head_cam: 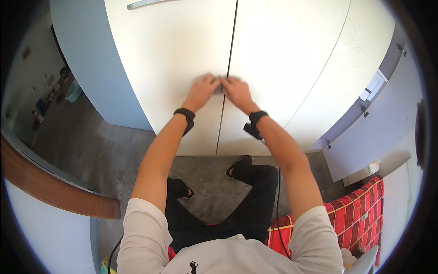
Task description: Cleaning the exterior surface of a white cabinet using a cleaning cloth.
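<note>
My left hand [202,90] and my right hand [236,91] meet in front of the cream wardrobe doors [181,51], at the dark seam [231,37] between two of them. Their fingers are bent and the thumbs nearly touch. Between them shows a small greyish patch [218,89]; it is blurred, and I cannot tell whether it is an object or a shadow. Each wrist wears a black band, the left one [186,120] and the right one [255,124]. A grey metal handle [147,4] is fixed higher up on the left door.
The wardrobe's blue side panel [99,68] stands at left. On the right, a lilac door [373,126] with hinges hangs open. Behind me is a red checked cover [356,212]. A black cable [278,205] runs down beside my leg. A brown wooden edge [68,191] juts in lower left.
</note>
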{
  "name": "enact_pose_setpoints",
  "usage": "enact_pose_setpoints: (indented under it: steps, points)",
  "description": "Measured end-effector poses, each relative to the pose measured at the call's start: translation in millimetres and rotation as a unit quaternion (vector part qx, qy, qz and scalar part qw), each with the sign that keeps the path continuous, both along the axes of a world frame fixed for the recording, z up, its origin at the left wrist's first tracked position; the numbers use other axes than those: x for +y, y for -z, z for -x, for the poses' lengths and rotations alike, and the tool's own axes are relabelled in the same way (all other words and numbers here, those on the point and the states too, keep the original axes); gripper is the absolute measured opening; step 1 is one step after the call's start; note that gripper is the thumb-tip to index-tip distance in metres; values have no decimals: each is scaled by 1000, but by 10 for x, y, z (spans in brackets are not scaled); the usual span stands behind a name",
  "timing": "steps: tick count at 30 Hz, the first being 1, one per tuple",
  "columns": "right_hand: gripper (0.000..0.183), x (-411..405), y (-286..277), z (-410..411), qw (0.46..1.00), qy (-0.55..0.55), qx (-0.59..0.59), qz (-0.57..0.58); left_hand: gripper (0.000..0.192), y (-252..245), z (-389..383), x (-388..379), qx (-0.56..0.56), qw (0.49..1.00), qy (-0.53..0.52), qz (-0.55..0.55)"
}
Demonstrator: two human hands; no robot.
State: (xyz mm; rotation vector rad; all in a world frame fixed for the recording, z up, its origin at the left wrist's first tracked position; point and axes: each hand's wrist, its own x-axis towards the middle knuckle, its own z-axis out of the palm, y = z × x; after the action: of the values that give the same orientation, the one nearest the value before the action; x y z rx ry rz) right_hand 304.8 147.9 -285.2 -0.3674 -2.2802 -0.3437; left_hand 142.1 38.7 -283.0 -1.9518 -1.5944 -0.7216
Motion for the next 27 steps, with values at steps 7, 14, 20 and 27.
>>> enact_pose_setpoints:
  steps: [7,14,20,27]
  points:
    - [31,288,-2125,122,946,-38,246,-207,22,-2143,-104,325,42,937,7,-347]
    - [45,263,-959,257,960,-60,263,-71,32,-972,-39,476,26,946,-10,-324]
    - [49,56,629,17,988,-23,144,47,34,514,-101,145,6,997,15,-78]
    - [44,136,88,-272,995,-12,74,60,46,-2,-199,158,-14,999,36,-7]
